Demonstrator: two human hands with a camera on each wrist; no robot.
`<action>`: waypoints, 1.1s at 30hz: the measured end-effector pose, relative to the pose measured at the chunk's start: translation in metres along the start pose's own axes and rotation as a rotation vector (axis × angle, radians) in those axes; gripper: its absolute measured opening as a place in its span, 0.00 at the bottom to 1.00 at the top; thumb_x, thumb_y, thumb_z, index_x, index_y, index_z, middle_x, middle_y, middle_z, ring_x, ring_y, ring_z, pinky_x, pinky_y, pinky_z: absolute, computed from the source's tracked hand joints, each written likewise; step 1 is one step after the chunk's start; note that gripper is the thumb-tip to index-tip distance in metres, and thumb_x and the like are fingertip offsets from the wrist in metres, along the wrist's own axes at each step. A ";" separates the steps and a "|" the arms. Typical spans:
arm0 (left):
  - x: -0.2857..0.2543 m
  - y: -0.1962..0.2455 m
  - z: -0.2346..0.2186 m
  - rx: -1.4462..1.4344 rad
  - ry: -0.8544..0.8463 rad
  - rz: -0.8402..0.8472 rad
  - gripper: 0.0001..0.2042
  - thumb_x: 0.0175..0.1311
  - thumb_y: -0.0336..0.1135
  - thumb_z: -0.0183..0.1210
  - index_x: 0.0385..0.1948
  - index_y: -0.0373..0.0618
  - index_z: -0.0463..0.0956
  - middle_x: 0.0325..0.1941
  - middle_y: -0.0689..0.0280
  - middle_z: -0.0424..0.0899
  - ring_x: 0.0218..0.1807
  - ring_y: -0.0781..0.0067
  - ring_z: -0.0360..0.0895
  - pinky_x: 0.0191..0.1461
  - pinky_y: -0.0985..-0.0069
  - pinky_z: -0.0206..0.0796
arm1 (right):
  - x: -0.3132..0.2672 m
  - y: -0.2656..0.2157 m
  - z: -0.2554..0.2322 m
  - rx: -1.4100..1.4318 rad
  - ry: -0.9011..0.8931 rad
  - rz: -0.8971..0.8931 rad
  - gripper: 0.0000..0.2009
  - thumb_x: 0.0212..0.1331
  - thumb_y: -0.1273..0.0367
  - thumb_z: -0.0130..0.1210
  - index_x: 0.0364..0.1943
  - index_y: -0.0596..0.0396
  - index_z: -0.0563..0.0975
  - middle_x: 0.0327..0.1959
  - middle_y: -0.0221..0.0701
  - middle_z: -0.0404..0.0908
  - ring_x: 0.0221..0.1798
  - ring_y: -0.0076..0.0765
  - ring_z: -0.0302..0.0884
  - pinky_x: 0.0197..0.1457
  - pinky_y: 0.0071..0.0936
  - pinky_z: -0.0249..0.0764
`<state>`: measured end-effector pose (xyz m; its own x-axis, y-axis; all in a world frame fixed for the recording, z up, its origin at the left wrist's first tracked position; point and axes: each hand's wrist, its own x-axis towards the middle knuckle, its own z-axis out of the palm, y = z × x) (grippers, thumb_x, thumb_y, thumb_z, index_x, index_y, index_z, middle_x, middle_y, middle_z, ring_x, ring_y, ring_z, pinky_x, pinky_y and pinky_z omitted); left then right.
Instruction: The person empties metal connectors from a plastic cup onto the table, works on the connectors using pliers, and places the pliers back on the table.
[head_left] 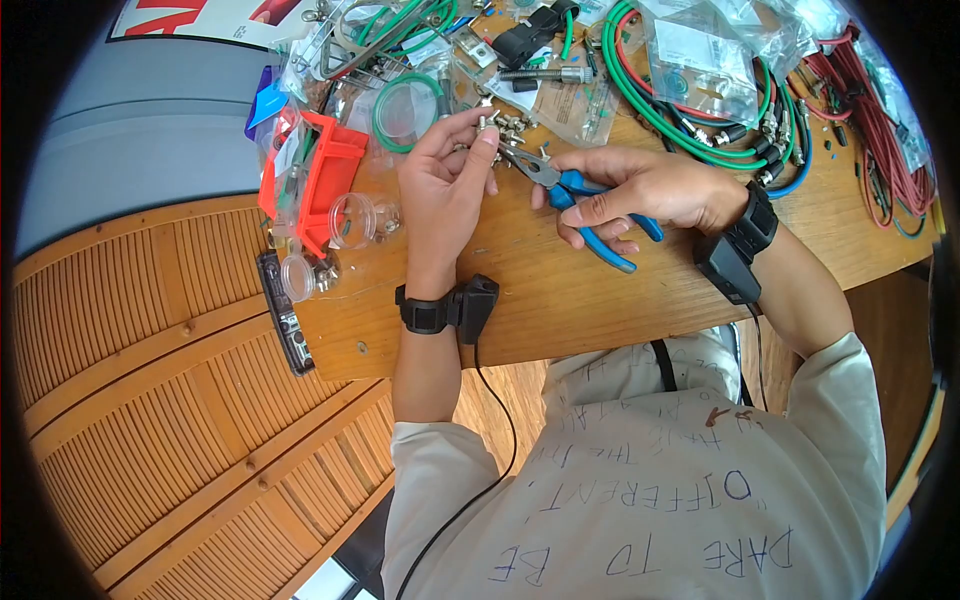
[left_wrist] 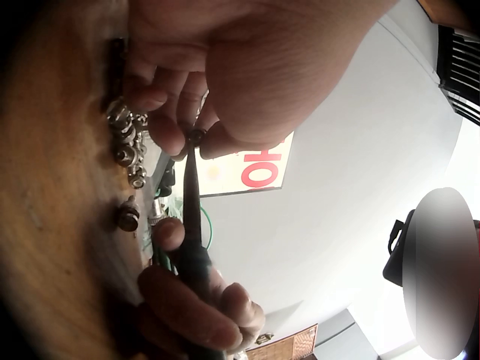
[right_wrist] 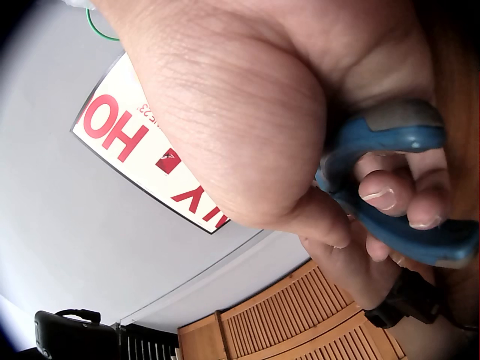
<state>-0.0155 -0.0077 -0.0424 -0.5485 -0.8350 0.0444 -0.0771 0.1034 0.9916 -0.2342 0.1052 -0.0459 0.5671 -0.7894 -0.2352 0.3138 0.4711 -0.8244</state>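
My left hand point(head_left: 447, 185) is raised over the table and pinches a small round metal piece point(left_wrist: 197, 137) between thumb and fingertips. My right hand point(head_left: 660, 190) grips pliers point(head_left: 563, 194) with blue handles, its fingers wrapped around them. The long, tapering jaws of the pliers point left and meet the small piece at the left fingertips. Most of that piece is hidden by the fingers, and I cannot tell its exact kind. Just beyond the hands lie several silver metal connectors point(head_left: 513, 127), seen close up beside the left hand in the left wrist view.
A red bin point(head_left: 335, 175) and clear round jars point(head_left: 352, 221) stand on the left of the wooden table point(head_left: 400, 345). Green cable coils point(head_left: 625, 75), plastic bags point(head_left: 700, 65) and a red cable bundle point(head_left: 865, 110) crowd the far side and right.
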 end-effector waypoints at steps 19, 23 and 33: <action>-0.001 0.000 0.002 0.012 0.005 -0.001 0.16 0.75 0.32 0.65 0.58 0.33 0.81 0.44 0.63 0.88 0.26 0.85 0.74 0.28 0.84 0.59 | 0.000 0.000 0.002 0.020 0.023 0.007 0.14 0.76 0.71 0.57 0.60 0.59 0.72 0.39 0.34 0.82 0.25 0.16 0.67 0.27 0.21 0.70; -0.001 0.000 0.003 0.028 0.009 -0.007 0.16 0.75 0.31 0.65 0.58 0.34 0.81 0.44 0.64 0.87 0.27 0.85 0.74 0.29 0.84 0.61 | 0.000 0.001 0.001 0.008 0.014 0.000 0.14 0.76 0.71 0.57 0.60 0.59 0.73 0.39 0.33 0.82 0.25 0.16 0.67 0.27 0.21 0.70; -0.001 -0.001 0.003 0.053 0.001 -0.001 0.15 0.75 0.30 0.65 0.59 0.34 0.81 0.43 0.64 0.87 0.28 0.85 0.75 0.29 0.84 0.65 | 0.000 -0.001 0.002 0.003 0.023 0.007 0.15 0.75 0.71 0.57 0.61 0.59 0.72 0.39 0.34 0.82 0.24 0.16 0.67 0.27 0.21 0.70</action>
<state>-0.0175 -0.0049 -0.0441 -0.5475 -0.8356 0.0439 -0.1218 0.1315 0.9838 -0.2337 0.1055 -0.0439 0.5519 -0.7948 -0.2525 0.3121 0.4776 -0.8213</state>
